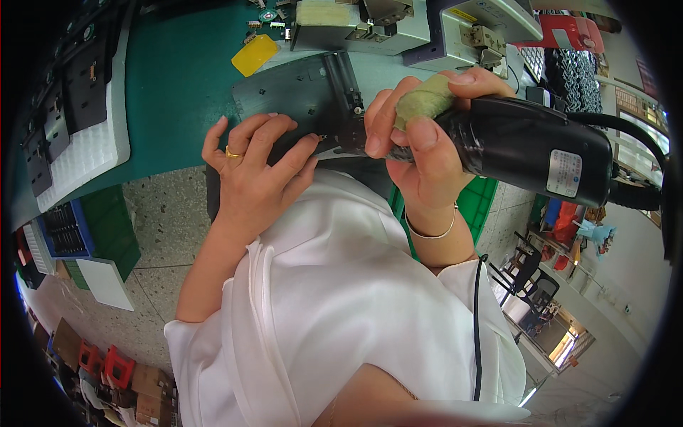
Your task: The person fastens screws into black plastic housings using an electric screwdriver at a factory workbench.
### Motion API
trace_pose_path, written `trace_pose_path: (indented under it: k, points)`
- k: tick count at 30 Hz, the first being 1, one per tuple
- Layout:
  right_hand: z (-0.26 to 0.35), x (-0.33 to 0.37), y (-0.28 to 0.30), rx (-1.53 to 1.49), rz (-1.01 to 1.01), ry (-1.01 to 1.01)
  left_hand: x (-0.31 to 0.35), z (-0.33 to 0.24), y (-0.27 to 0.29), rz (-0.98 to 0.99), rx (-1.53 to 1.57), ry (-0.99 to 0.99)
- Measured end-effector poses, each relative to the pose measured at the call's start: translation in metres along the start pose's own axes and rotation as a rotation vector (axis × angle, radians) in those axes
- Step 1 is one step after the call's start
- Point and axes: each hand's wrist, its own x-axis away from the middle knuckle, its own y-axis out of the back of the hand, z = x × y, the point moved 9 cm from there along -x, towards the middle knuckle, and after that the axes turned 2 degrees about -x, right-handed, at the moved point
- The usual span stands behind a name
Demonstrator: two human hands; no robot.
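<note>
Green matting is covering the workbench (178, 85), and grey machines (370, 25) are standing along its far edge with a yellow tag (255, 55) lying just in front of them. White foam trays (89, 146) of dark parts are sitting at the bench's left end, a speckled floor is showing below the edge, and crates and chairs are crowding the room further off.

At the near edge of the bench a dark flat plate (299, 96) is lying with a ribbed bracket (343, 82) on its right part. The left hand (260, 171) is pressing down on the plate's near edge — fingers spread and flat on it, a ring on one finger, not wrapped around anything. The right hand (420, 139) is closing tightly around a black powered driver (530, 146), gripping it at the padded green wrap (425, 99) near its front end.

The driver's long axis is running nearly level across the view — its thick body and cable trailing off to the person's right, its nose pointing left toward the bracket. The tip itself is hidden behind the right hand's fingers, so whether it is touching the plate cannot be told. The plate lies just left of the grip, and the two hands are almost meeting there — the left is steadying, the right is nearer the bracket.
</note>
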Motion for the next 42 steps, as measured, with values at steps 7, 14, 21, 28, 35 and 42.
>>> trace_pose_path:
  k: [7, 14, 21, 28, 35, 42]
  points:
    - [-0.006, -0.001, -0.003, 0.05, 0.04, 0.006, -0.001, 0.001, -0.001, 0.001, 0.013, 0.008]
    - [-0.002, -0.009, -0.017, 0.235, 0.258, 0.023, -0.005, 0.001, 0.0, 0.007, 0.041, 0.03]
    - [0.007, 0.004, -0.032, 0.221, 0.132, 0.085, -0.008, 0.002, -0.001, 0.044, 0.129, 0.054]
    - [-0.001, 0.018, -0.007, 0.287, 0.07, 0.022, -0.012, 0.0, -0.003, 0.101, 0.122, 0.085]
    - [0.0, 0.0, -0.006, 0.307, 0.24, 0.105, -0.017, 0.003, -0.005, 0.087, 0.18, 0.085]
    - [-0.004, -0.002, -0.008, 0.117, 0.164, 0.08, -0.012, 0.003, -0.004, 0.031, 0.165, 0.104]
